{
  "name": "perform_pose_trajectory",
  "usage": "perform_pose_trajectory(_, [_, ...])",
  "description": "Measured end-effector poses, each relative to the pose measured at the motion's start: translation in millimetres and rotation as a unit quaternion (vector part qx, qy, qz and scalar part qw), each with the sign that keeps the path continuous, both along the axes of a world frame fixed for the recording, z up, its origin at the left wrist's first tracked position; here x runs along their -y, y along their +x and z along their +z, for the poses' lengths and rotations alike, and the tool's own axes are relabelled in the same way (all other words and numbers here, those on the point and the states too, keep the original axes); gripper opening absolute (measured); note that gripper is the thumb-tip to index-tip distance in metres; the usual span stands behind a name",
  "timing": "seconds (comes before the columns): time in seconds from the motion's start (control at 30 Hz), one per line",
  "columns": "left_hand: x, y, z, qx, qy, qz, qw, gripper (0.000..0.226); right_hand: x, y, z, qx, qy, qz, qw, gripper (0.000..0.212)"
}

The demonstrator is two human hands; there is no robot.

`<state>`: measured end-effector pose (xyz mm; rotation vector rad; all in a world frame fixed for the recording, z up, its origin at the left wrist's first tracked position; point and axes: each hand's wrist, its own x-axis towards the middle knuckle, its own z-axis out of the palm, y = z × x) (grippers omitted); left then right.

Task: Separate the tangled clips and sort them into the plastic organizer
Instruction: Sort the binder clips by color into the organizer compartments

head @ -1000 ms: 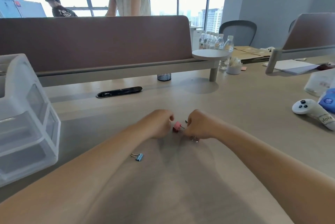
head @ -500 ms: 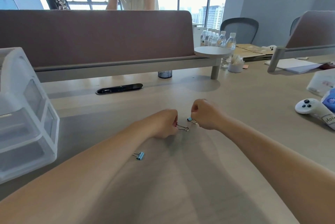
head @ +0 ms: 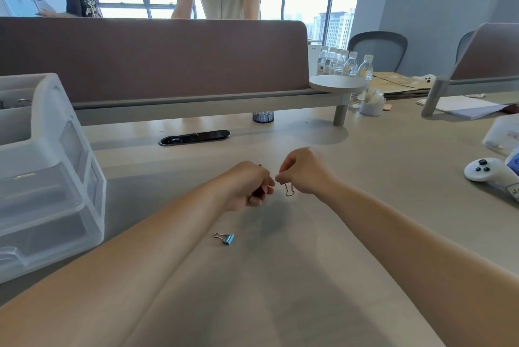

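My left hand [head: 248, 185] is curled round a dark red binder clip [head: 258, 192], most of it hidden in the palm. Just to its right, my right hand [head: 304, 172] pinches another clip whose wire handle [head: 289, 189] hangs down below the fingertips; that clip's body is hidden. The two hands are raised a little above the desk, fingertips almost touching. A blue binder clip [head: 226, 237] lies alone on the desk below my left hand. The translucent plastic organizer [head: 42, 178] with drawers stands at the left edge.
A white game controller [head: 487, 172] and a plastic box [head: 502, 133] lie at the right. A black cable slot [head: 194, 137] sits beyond the hands, then a brown divider [head: 151, 60]. Water bottles [head: 344, 66] stand at the back right. Two people stand behind the divider.
Both hands have lifted and come closer together. The clip in my left hand is now tucked into the palm, and a wire handle now hangs from my right fingertips. The blue clip has not moved.
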<state>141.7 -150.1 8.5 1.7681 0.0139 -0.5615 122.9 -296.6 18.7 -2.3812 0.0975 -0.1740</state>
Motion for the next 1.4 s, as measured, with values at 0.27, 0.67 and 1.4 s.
perform_pose_trajectory(0.27, [-14.0,-0.8,-0.5,0.019,-0.025,-0.099,0.995,0.010,-10.5,-2.1,7.1,-0.045,0.134,0.000,0.990,0.006])
perform_pose_trajectory(0.67, [-17.9,3.0,-2.2,0.075,0.041,-0.051,0.995,0.022,43.0,16.6,-17.7,-0.041,-0.160,-0.044,0.985,0.014])
perform_pose_trajectory(1.4, [-74.2,-42.2,4.3,0.130,0.178,-0.010,0.975,0.012,-54.3,-48.2,-16.3,-0.087,-0.161,0.195,0.964,0.017])
